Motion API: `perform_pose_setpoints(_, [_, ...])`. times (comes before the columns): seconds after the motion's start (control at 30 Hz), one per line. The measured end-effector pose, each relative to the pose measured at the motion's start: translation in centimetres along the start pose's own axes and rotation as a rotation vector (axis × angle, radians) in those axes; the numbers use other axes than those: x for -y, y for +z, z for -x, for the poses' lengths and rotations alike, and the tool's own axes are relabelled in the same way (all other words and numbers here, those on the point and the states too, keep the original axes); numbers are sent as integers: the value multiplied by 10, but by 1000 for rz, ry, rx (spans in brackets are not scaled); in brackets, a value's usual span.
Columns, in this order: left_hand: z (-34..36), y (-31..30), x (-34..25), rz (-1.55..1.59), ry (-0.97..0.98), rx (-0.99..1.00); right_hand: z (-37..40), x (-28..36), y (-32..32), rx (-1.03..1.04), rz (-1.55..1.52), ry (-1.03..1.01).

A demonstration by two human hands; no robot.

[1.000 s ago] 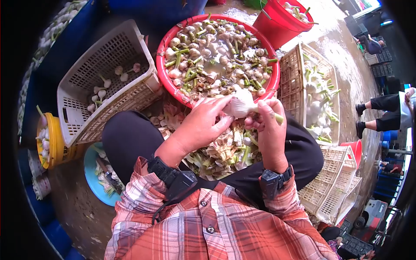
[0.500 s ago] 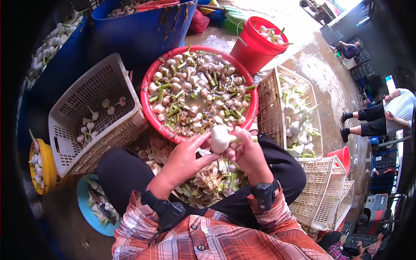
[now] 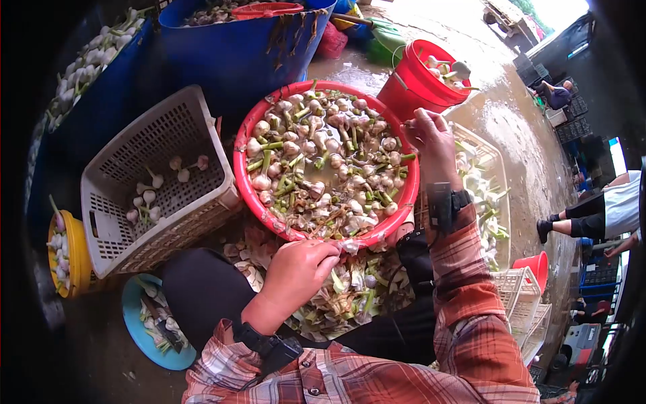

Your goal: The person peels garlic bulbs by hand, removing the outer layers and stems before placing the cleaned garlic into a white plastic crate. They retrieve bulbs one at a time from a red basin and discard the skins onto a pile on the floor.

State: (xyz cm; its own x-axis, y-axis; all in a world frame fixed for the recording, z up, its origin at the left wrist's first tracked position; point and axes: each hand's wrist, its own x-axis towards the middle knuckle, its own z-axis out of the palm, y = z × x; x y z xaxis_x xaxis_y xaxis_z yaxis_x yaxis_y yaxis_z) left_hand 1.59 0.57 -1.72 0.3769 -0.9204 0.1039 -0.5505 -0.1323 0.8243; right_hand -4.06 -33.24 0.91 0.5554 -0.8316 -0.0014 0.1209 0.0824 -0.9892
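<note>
My left hand (image 3: 299,266) is at the near rim of a red basin (image 3: 243,178), fingers pinched on a pale scrap of garlic skin (image 3: 350,246). Inside the basin, several garlic bulbs (image 3: 316,145) with cut green stems lie in water. My right hand (image 3: 431,138) is raised over the basin's right side, beside a red bucket (image 3: 412,82). Its fingers are loosely bent and partly apart, and no bulb shows in them. A blurred garlic bulb (image 3: 459,71) is at the bucket's mouth, above other bulbs. Peeled skins and leaves (image 3: 336,306) are heaped between my legs.
A grey crate (image 3: 145,111) with a few bulbs stands left, near a yellow bucket (image 3: 82,252) and a turquoise basin (image 3: 131,316) holding a knife and garlic. A cream crate (image 3: 501,182) of white bulbs is right. Blue tubs (image 3: 229,57) stand behind. Other people are far right.
The garlic bulb has left my hands; a blurred bulb now shows at the red bucket. My right hand has swung up and right; my left has moved slightly down to the rim.
</note>
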Motion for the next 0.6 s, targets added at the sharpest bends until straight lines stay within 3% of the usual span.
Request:
perform_pose_setpoints(0.07, [-2, -2, 3, -48, 21, -30, 7, -74, 0, 162, 523, -1])
perform_pose_setpoints(0.13, [-1, -4, 7, -51, -16, -7, 7, -157, -8, 232, 817, 140])
perform_pose_setpoints(0.2, [-3, -9, 11, -58, -51, 3, 16, -185, 13, 200, 1000, 44])
perform_pose_setpoints(0.37, [-11, -20, 15, -81, -144, -74, -45, -218, 63, 155, 947, -146])
perform_pose_setpoints(0.47, [-18, -20, 22, -75, -201, -72, -64, -199, 94, -36, 1403, 114])
perform_pose_setpoints(0.5, [-21, -21, 23, -83, -207, -72, -77, -217, 88, -93, 1362, 222])
perform_pose_setpoints(0.6, [-28, -20, 24, -92, -212, -55, -101, -246, 66, 22, 1315, 231])
